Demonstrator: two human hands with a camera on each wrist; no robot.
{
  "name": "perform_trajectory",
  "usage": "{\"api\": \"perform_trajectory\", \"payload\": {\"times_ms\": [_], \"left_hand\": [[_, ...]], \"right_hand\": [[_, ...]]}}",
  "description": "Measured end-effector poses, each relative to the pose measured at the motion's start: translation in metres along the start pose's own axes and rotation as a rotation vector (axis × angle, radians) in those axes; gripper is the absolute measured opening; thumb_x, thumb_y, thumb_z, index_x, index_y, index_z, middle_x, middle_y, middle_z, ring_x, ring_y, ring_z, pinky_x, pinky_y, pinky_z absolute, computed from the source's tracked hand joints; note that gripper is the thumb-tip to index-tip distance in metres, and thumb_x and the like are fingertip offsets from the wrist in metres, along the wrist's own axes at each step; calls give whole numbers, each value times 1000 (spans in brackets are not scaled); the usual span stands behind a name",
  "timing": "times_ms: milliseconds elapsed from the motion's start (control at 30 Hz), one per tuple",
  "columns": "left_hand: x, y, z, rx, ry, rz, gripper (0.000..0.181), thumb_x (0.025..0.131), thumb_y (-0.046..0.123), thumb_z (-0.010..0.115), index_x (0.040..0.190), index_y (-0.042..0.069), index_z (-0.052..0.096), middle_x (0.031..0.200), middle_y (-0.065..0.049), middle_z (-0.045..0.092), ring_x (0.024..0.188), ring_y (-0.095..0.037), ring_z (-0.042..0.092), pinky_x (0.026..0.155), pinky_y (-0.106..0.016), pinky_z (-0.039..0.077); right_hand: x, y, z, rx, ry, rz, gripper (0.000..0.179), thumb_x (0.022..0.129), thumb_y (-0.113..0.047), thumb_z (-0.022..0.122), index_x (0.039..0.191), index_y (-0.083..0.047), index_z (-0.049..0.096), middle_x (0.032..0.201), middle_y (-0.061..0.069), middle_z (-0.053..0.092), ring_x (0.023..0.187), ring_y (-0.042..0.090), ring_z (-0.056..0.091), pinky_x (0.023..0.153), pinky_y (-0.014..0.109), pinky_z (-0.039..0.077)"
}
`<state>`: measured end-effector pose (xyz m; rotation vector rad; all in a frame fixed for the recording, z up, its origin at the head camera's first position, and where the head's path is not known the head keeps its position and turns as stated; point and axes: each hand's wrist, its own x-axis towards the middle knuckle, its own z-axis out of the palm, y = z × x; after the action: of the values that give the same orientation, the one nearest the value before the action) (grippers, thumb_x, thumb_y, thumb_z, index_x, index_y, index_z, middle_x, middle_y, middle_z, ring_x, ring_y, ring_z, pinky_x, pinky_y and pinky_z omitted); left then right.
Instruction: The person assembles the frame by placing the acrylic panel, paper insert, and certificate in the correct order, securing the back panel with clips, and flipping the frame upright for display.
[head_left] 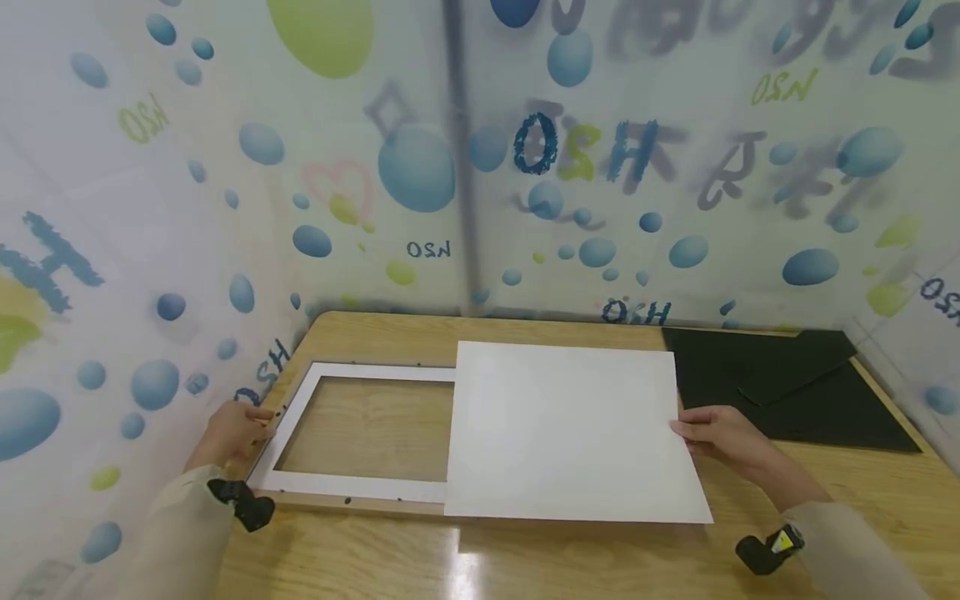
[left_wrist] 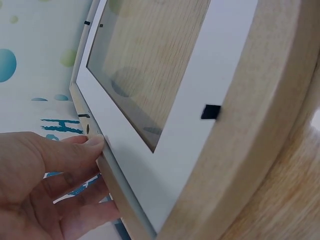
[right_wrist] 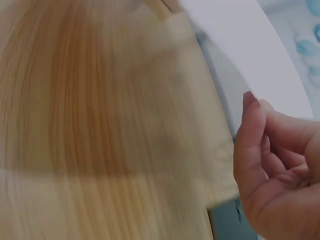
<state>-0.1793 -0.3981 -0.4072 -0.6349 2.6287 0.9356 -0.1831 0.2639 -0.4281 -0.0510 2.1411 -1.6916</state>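
Observation:
A wooden picture frame (head_left: 390, 505) with a white mat (head_left: 360, 482) lies face down on the table at the left, small dark tabs along its rim. At its left side my left hand (head_left: 234, 433) grips the rim, thumb on top and fingers against the outer side, as the left wrist view shows (left_wrist: 55, 185). A blank white sheet (head_left: 566, 433) covers the frame's right part, its right side reaching over the table. My right hand (head_left: 723, 437) pinches the sheet's right edge between thumb and forefinger; the right wrist view shows that edge raised.
A black backing board (head_left: 817, 408) with a flap lies at the back right of the wooden table (head_left: 360, 558), partly behind the right hand. Walls printed with bubbles (head_left: 416, 171) stand close along the back and left edges.

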Motion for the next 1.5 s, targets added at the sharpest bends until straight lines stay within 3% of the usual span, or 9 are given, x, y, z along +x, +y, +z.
{"api": "perform_trajectory", "payload": {"times_ms": [200,467,633,1000,1500], "left_hand": [[-1,-1,0,0,0,-4,46,85,1,64,125,-14,47,95,-22,51,82,-30,47,56,-31,45],[0,-2,0,2,-8,13,44,85,1,63,124,-14,48,97,-23,51,83,-31,46,57,-31,47],[1,-2,1,-13,1,-7,44,85,1,63,124,-13,48,96,-23,51,82,-31,47,56,-31,46],[5,-3,4,-10,14,-27,45,86,1,63,125,-13,47,101,-26,51,84,-32,47,57,-31,46],[2,-4,3,21,27,8,45,86,2,63,125,-14,47,99,-25,51,80,-30,48,56,-31,45]], "right_hand": [[25,-7,35,-2,34,14,47,88,-16,64,116,19,52,87,2,63,72,9,59,68,24,52],[53,-18,85,41,50,73,42,89,-10,61,118,19,50,90,7,61,72,10,58,67,25,52],[63,-25,111,46,65,110,39,89,-9,62,118,16,52,90,9,60,71,11,57,67,25,52],[81,-35,151,259,15,119,38,89,-3,60,119,17,50,88,9,60,72,12,58,68,25,52],[95,-52,195,327,2,127,35,89,2,57,119,17,50,87,12,59,70,13,58,66,24,53]]}}
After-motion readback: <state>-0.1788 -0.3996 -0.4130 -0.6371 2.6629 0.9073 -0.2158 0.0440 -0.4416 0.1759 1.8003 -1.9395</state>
